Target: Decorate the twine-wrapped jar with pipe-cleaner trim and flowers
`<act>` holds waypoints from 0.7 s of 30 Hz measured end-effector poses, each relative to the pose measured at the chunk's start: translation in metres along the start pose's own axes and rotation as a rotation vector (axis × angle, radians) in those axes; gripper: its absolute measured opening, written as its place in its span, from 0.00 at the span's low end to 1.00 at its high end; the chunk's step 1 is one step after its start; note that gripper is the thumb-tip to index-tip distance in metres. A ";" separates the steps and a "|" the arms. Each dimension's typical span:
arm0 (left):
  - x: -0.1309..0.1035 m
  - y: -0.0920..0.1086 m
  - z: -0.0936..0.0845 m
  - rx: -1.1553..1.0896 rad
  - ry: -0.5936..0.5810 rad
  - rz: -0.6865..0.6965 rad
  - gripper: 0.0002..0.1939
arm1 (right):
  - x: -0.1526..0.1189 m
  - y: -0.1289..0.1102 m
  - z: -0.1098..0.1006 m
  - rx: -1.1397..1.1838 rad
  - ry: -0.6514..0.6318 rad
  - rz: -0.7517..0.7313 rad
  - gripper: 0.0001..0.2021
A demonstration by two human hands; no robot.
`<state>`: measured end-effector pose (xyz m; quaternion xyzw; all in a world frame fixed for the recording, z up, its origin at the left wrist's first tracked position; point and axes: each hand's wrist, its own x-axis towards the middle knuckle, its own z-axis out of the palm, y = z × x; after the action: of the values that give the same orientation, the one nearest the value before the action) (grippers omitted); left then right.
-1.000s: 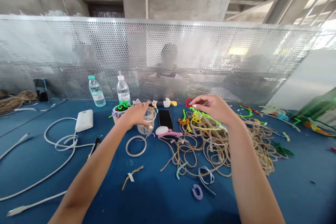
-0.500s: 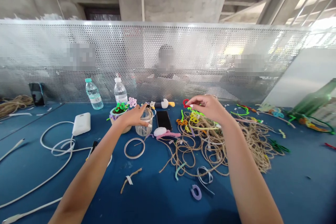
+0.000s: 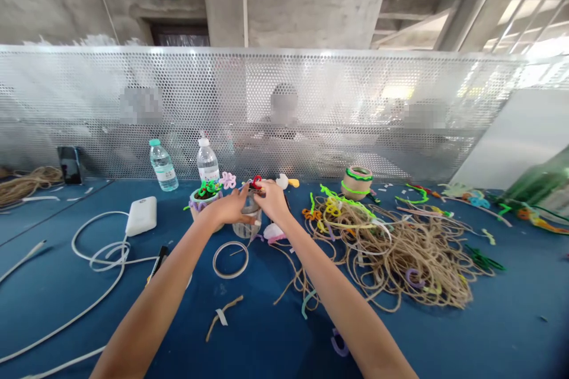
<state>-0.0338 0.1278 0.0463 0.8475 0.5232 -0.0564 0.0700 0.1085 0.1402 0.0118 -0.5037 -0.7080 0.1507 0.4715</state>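
Swinging the red loop (image 3: 256,181) to the jar (image 3: 247,228), my right hand (image 3: 272,200) pinching it, joining my left hand (image 3: 229,205), spread alongside.

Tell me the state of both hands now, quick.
Left hand: at the clear jar, thumb spread; whether it grips cannot be told.
Right hand: closed, fingers pinching the red loop.

Right hand (image 3: 272,200) and forearm partly occlude the dark phone (image 3: 288,200). Left of the twine pile (image 3: 413,260), the jar's (image 3: 247,226) rim is obscured.
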 end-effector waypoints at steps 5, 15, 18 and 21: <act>0.004 -0.003 0.001 0.004 -0.002 0.009 0.56 | 0.000 0.010 -0.003 0.076 0.040 0.026 0.16; 0.002 -0.002 -0.002 -0.008 -0.039 0.000 0.57 | 0.013 0.014 -0.041 0.326 0.215 0.102 0.19; 0.000 -0.001 -0.004 -0.012 -0.046 0.000 0.56 | 0.015 0.013 -0.077 0.393 0.290 0.068 0.20; -0.002 -0.001 -0.004 -0.007 -0.044 0.011 0.58 | 0.011 0.026 -0.128 0.317 0.475 0.037 0.21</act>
<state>-0.0353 0.1270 0.0510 0.8486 0.5171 -0.0728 0.0845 0.2278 0.1276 0.0647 -0.4578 -0.5362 0.1459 0.6940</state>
